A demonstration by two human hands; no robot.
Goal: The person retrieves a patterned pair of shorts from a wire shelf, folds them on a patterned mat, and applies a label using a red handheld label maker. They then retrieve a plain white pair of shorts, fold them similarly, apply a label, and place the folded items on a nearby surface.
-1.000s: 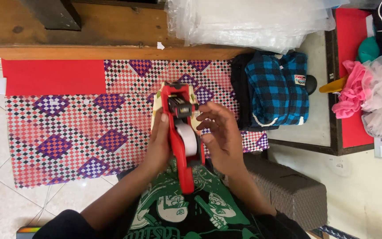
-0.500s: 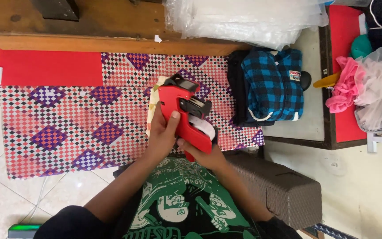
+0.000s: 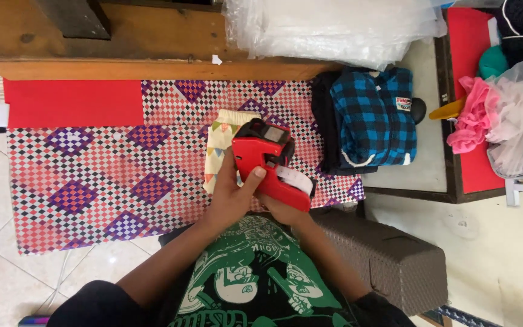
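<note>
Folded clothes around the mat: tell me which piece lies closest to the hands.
The cream garment with small coloured triangles, lying on the checkered mat right beside the left hand holding the red label gun. The blue plaid shirt sits farther right, off the mat.

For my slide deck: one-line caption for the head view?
Both hands, left hand and right hand, grip a red price-label gun over a checkered mat.

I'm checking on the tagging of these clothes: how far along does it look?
Done: nothing visibly tagged. In hand: both hands, left hand and right hand, grip the red label gun above a cream patterned garment on the checkered mat. Left: the folded blue plaid shirt and pink clothes lie aside, untouched.
</note>
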